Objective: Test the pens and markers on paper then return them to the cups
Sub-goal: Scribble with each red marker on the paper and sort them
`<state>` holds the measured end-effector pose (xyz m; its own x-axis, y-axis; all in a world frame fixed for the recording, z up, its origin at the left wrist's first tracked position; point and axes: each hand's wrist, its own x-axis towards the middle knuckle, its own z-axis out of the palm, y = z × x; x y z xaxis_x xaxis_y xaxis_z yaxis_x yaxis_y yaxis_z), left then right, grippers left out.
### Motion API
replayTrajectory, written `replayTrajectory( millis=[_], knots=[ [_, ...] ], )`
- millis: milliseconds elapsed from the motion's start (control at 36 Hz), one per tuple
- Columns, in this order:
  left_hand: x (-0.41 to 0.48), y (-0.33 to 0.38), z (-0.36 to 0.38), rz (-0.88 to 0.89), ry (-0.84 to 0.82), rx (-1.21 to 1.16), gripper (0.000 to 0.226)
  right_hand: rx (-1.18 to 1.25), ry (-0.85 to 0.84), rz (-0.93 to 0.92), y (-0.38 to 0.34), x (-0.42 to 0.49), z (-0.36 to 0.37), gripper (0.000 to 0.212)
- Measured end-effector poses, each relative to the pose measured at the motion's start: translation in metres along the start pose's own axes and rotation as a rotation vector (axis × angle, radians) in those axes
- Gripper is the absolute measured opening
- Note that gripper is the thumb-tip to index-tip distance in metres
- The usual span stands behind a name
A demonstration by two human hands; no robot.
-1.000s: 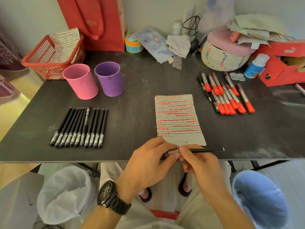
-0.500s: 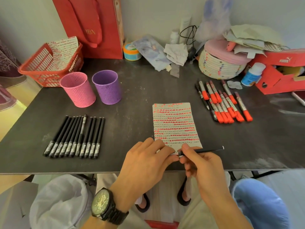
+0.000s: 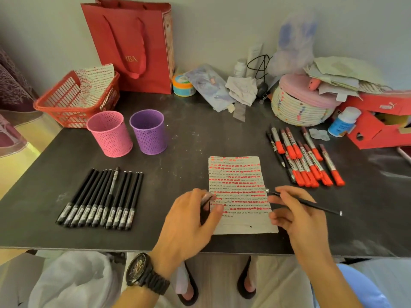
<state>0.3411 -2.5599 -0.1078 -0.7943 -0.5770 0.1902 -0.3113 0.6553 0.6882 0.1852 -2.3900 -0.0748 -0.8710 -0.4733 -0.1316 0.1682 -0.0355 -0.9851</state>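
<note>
Head cam, R hand (image 3: 297, 215) grip near pen (image 3: 320, 206) tip

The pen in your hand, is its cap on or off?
Off. The pen shows a bare metal tip over the paper, and the left hand pinches the cap.

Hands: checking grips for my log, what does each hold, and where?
Right hand pinches the black pen near its writing tip; left hand holds its cap, apparently, at the fingertips.
</note>
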Motion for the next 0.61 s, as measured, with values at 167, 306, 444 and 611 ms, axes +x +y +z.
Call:
replayTrajectory(
  millis=[167, 306, 444, 611],
  knots=[
    [-0.001, 0.000, 0.025, 0.026, -0.111, 0.080, 0.053, -0.114, -0.153, -0.071, -0.003, 0.011, 0.022, 0.023],
    [0.000, -0.005, 0.028, 0.020, -0.103, 0.085, 0.059, -0.283, -0.167, -0.086, 0.020, 0.013, 0.029, 0.022],
    [0.002, -0.004, 0.028, 0.019, -0.079, 0.088, 0.056, -0.386, -0.108, -0.175, 0.034, 0.011, 0.030, 0.030],
    [0.004, -0.005, 0.032, 0.028, -0.046, 0.140, 0.051, -0.423, -0.042, -0.245, 0.041, 0.015, 0.030, 0.027]
  ],
)
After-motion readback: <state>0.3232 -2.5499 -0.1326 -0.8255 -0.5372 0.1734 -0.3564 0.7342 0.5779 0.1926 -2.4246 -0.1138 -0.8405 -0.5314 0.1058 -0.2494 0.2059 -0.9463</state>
